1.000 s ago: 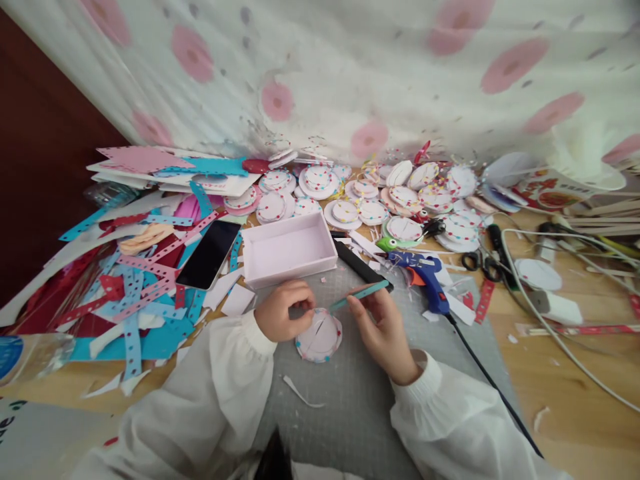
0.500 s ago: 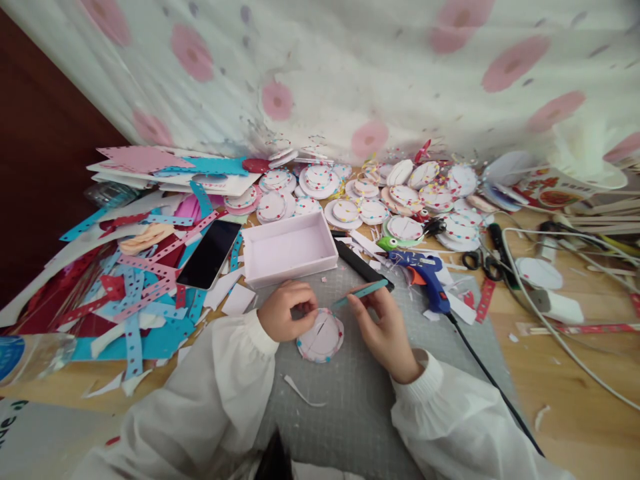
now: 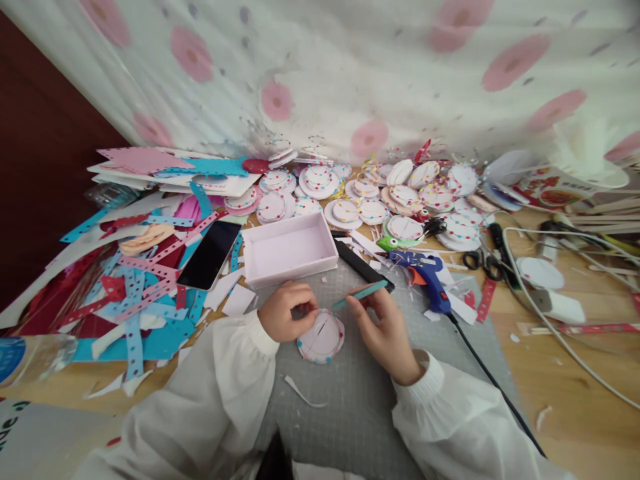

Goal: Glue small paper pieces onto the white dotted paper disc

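A round white paper disc (image 3: 321, 337) with a dotted coloured rim lies on the grey cutting mat (image 3: 360, 393). My left hand (image 3: 287, 309) is curled, its fingertips pinching the disc's upper left edge. My right hand (image 3: 384, 328) grips a slim teal craft knife (image 3: 359, 293), whose tip rests at the disc's upper right edge. White sleeves cover both arms.
Behind the hands stand an open pink box (image 3: 289, 249), a black phone (image 3: 209, 253) and a blue glue gun (image 3: 424, 275) with its cord. Several finished discs (image 3: 373, 200) are heaped at the back. Paper strips (image 3: 135, 293) cover the left; scissors (image 3: 484, 263) and cables lie right.
Both hands and the disc have barely shifted; the view has only nudged slightly.
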A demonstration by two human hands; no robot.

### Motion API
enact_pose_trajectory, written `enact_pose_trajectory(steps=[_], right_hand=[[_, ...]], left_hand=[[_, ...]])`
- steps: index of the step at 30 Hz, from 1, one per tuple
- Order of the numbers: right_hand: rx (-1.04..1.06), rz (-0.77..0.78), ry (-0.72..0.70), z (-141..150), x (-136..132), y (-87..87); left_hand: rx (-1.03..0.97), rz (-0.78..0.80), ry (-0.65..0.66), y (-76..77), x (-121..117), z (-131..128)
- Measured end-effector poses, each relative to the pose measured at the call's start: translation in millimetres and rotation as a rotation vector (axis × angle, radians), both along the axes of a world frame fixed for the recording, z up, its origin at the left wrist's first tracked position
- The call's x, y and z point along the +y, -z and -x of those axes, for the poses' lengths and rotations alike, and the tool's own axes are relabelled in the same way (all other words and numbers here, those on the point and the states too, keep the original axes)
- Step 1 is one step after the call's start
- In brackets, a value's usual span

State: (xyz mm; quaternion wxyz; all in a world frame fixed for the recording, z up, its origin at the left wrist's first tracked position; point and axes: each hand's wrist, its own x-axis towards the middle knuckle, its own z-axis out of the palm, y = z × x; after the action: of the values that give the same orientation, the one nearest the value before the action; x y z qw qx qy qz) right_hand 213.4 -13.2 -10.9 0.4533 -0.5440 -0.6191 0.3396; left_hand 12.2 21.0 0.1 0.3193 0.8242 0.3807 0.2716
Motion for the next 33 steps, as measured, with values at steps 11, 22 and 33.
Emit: enact_pose_trajectory(steps=[11,22,33], right_hand=[[-0.033,-0.003,-0.017,2.5,-0.6,0.0],[-0.017,-0.010,0.011,0.3,0.5,1.9],[-0.013,-0.011,0.003,1.1,0.4,0.6]], left_hand=[[0.005,0.022,-0.001,-0.5,0.3,-0.3],[0.006,0.026,-0.005,-1.0,0.1,-0.8],[0.019,0.034,-0.003,-1.4,0.3,-0.6]])
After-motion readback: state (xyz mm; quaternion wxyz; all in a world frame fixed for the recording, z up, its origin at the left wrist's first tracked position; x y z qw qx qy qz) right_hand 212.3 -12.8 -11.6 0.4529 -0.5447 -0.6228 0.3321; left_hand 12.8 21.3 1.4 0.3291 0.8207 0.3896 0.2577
